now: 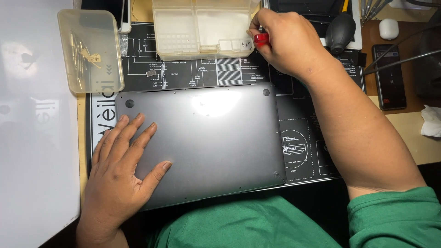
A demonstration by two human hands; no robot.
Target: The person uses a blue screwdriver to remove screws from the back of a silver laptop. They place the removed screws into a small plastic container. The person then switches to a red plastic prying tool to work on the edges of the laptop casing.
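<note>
Right hand (285,41) pinches a red-handled screwdriver (261,38) over the parts tray (202,27) (steady); left hand (121,170), fingers spread, should press the laptop (216,133) flat.

My left hand (124,167) lies flat, palm down, fingers spread forward. My right hand (285,39) is reached far ahead, forearm extended, fingertips pinched together at its front.

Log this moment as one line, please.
left hand flat on grey laptop | right hand holding red-handled tool at compartment box
</note>
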